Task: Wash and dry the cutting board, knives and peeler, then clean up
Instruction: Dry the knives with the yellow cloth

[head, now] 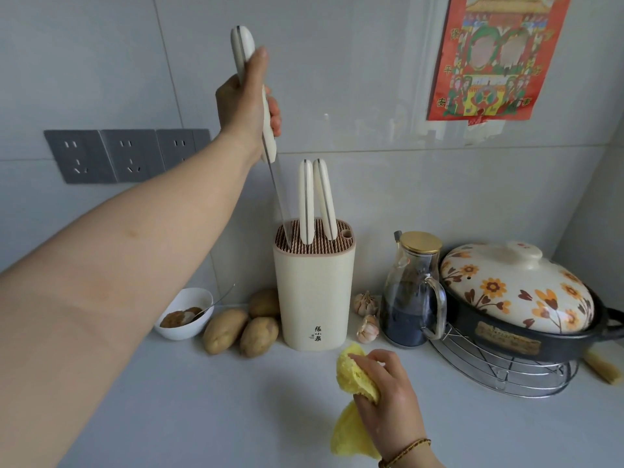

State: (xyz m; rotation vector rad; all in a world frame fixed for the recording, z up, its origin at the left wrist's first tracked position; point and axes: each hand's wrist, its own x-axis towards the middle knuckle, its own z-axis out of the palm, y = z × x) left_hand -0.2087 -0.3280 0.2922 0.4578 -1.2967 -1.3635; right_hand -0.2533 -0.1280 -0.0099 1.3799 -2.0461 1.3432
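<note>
My left hand (248, 103) is raised high and grips the cream handle of a knife (243, 45). Its blade (278, 201) points down, with the tip inside the slotted top of the cream knife block (314, 298). Two more cream-handled knives (315, 201) stand upright in the block. My right hand (391, 400) rests low on the white counter (209, 417) in front of the block, closed on a crumpled yellow cloth (351, 373). No cutting board or peeler is in view.
Three potatoes (243, 327) and a white bowl (185, 319) with a spoon sit left of the block. On its right are garlic bulbs (366, 315), a glass sauce jug (413, 292) and a floral-lidded clay pot (520, 298) on a wire rack. Wall sockets (125, 155) are at left.
</note>
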